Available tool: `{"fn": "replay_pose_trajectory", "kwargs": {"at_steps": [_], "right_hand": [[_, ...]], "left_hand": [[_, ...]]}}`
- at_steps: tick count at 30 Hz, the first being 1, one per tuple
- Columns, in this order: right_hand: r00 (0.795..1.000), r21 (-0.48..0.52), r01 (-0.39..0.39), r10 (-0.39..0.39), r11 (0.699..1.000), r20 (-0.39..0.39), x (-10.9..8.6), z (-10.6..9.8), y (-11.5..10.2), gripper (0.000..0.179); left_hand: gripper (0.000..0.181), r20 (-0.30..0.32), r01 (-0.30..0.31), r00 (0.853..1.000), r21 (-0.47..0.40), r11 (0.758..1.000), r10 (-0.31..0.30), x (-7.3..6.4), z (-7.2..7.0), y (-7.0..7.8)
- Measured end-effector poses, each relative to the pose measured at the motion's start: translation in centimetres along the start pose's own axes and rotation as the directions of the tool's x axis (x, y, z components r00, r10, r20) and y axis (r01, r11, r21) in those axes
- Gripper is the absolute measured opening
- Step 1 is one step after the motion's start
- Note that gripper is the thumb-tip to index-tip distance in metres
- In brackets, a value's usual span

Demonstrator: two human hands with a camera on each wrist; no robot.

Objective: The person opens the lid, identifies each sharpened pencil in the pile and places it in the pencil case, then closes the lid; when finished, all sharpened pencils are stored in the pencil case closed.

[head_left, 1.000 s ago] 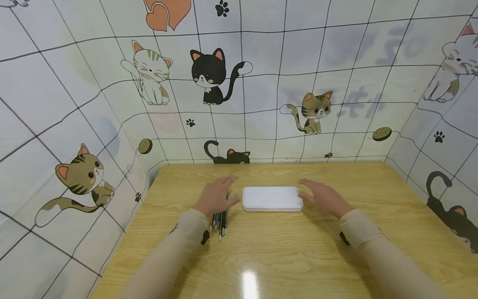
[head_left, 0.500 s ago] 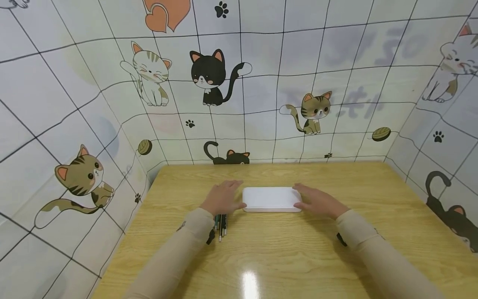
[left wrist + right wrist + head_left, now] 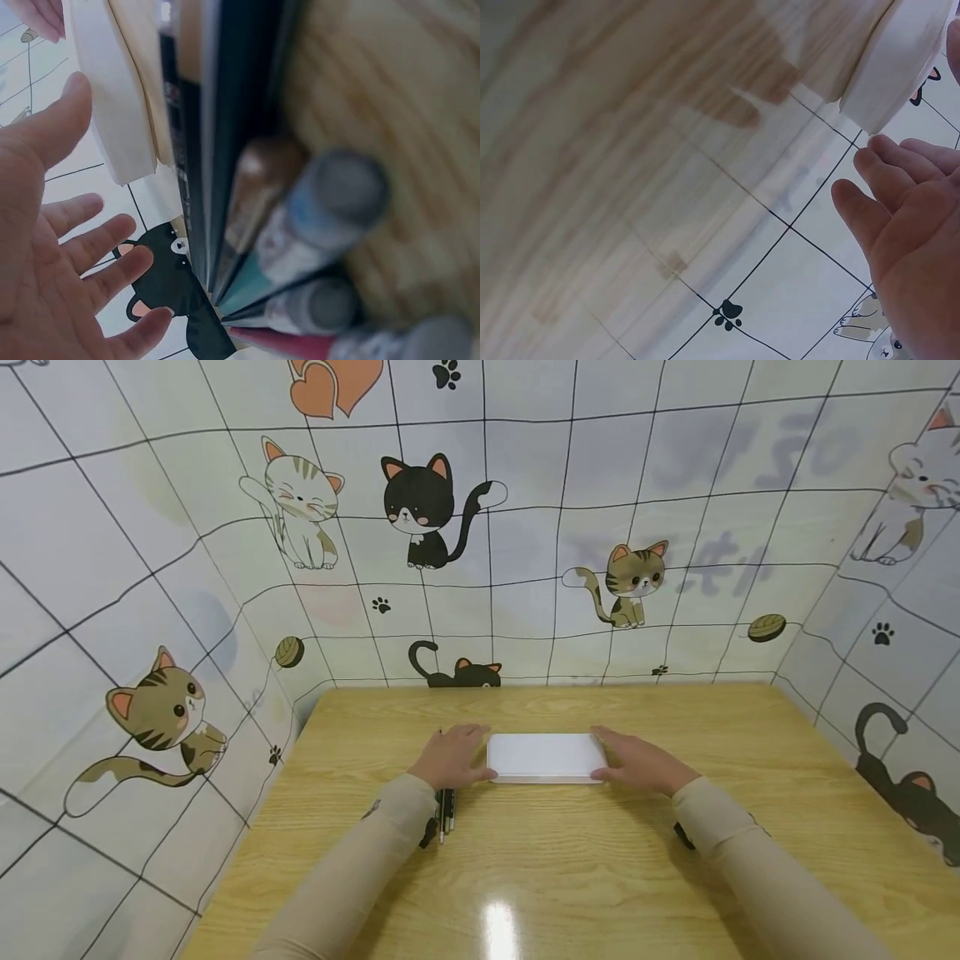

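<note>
The white box [image 3: 546,756] is lying flat on the wooden table [image 3: 570,877], between the two hands; the left hand [image 3: 453,756] is lying wide at one end, thumb well apart from fingers; the right hand [image 3: 641,762] is flanking the other, fingers nearly straight; the pictures are not settling whether either is touching; uneven pushing could be skewing the box, and a dipping left wrist could be scattering the pencils [image 3: 447,814] beneath it; the left wrist view is showing eraser ends [image 3: 349,187] and a red barrel [image 3: 285,341] that the head view is hiding.
</note>
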State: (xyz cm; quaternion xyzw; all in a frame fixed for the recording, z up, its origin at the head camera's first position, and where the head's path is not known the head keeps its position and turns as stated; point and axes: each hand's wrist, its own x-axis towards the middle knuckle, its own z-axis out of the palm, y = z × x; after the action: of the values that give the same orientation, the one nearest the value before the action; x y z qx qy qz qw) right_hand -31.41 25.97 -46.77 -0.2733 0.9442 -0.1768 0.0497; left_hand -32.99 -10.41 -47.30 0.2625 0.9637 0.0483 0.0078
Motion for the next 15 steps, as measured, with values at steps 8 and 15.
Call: {"fn": "replay_pose_trajectory", "kwargs": {"at_steps": [8,15], "right_hand": [[1.0,0.002,0.001,-0.001,1.0,0.007,0.02,0.27,0.09,0.085],[1.0,-0.051,0.022,-0.022,0.998,-0.005,0.09,0.35,-0.14,0.082]], "left_hand": [[0.086,0.086,-0.02,0.996,-0.107,0.994,0.029,0.28,0.1,0.39],[0.092,0.136,0.013,0.991,-0.219,0.976,0.017,0.76,0.42,0.47]]}}
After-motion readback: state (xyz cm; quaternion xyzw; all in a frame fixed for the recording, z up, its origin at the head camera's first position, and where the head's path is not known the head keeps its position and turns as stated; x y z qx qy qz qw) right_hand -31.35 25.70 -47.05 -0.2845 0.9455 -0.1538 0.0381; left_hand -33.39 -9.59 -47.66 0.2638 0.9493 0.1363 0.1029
